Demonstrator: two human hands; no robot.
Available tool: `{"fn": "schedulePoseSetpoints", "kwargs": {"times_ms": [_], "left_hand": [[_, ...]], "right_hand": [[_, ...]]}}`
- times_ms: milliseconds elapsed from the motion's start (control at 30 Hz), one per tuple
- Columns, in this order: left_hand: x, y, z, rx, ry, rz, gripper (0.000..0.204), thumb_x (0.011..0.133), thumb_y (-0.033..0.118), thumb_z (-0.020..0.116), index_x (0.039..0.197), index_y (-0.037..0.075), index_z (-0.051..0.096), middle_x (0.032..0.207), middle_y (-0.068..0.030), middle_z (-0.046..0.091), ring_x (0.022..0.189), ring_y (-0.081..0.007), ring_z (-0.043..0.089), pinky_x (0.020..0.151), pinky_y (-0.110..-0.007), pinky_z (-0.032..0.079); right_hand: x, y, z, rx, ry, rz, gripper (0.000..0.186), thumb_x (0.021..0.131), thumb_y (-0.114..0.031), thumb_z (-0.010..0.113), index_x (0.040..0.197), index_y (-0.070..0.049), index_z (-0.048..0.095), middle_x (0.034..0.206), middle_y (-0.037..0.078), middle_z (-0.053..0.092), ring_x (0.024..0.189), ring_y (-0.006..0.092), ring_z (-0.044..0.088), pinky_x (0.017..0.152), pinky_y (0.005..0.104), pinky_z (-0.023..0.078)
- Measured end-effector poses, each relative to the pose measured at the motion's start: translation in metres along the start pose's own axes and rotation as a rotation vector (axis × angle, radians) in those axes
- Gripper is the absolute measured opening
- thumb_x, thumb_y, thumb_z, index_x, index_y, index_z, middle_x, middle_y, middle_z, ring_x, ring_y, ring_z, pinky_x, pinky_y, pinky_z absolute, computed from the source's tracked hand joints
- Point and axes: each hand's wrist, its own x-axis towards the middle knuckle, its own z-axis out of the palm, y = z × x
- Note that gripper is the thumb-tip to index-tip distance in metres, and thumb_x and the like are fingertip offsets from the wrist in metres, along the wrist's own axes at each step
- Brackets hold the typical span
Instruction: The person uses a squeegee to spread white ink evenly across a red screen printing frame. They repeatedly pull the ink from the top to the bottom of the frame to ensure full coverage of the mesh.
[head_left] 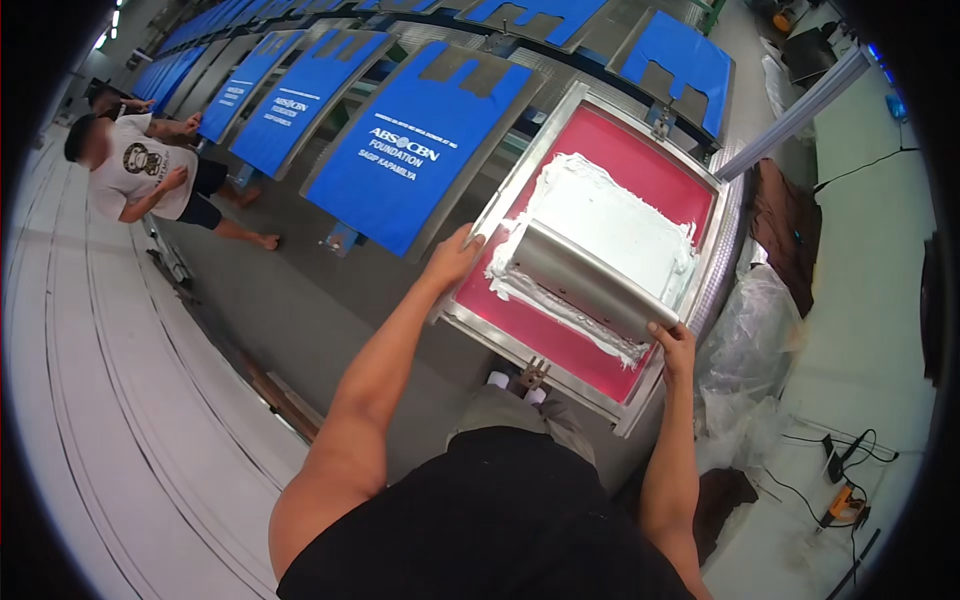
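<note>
A metal-framed printing screen (712,215) with red mesh and a patch of thick white ink (610,225) lies before me. A wide steel squeegee (590,285) rests across the lower part of the ink, with white ink smeared along it. My left hand (455,255) is closed on the screen's left rail, near the squeegee's left end. My right hand (675,345) grips the squeegee's right end, thumb on its face.
Blue printed bags (420,120) lie on metal platens along a rail. Two other people (140,170) stand at the left. A post (790,110) rises at the screen's right, beside brown cloth (785,235), crumpled plastic (745,370) and an orange corded tool (840,505).
</note>
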Motion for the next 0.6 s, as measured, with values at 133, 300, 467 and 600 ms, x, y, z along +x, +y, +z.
{"fn": "schedulePoseSetpoints", "kwargs": {"times_ms": [133,300,467,600], "left_hand": [[-0.056,0.044,-0.013,-0.112,0.029,0.027,0.051,0.094,0.036,0.055,0.133,0.003,0.05,0.121,-0.0226,0.061,0.115,-0.0349,0.058,0.097,-0.036,0.044],[-0.096,0.046,0.047,-0.141,0.085,0.19,0.057,0.094,0.038,0.056,0.132,-0.003,0.048,0.123,-0.0267,0.058,0.117,-0.0377,0.056,0.097,-0.039,0.044],[-0.143,0.108,0.17,-0.274,-0.107,0.313,0.061,0.094,0.04,0.055,0.134,-0.005,0.044,0.121,-0.0299,0.057,0.115,-0.0423,0.055,0.096,-0.041,0.044],[-0.168,0.145,0.22,-0.352,-0.226,0.313,0.059,0.095,0.039,0.055,0.133,-0.005,0.045,0.122,-0.0304,0.056,0.117,-0.0414,0.054,0.098,-0.04,0.043]], "right_hand": [[-0.03,-0.013,-0.021,0.076,0.038,-0.035,0.035,0.071,-0.01,0.079,0.101,0.002,0.067,0.092,0.005,0.068,0.085,0.0141,0.061,0.083,0.0277,0.045],[-0.091,-0.028,-0.097,-0.048,0.168,-0.034,0.037,0.067,-0.011,0.079,0.1,0.002,0.067,0.093,0.005,0.066,0.089,0.0145,0.06,0.081,0.029,0.047],[-0.183,-0.002,-0.24,-0.096,0.342,-0.094,0.048,0.068,-0.013,0.075,0.11,0.005,0.062,0.102,0.01,0.067,0.098,0.021,0.061,0.092,0.0338,0.043],[-0.229,0.013,-0.282,-0.057,0.46,-0.066,0.048,0.068,-0.012,0.076,0.111,0.004,0.062,0.102,0.01,0.066,0.097,0.0209,0.061,0.091,0.034,0.044]]}}
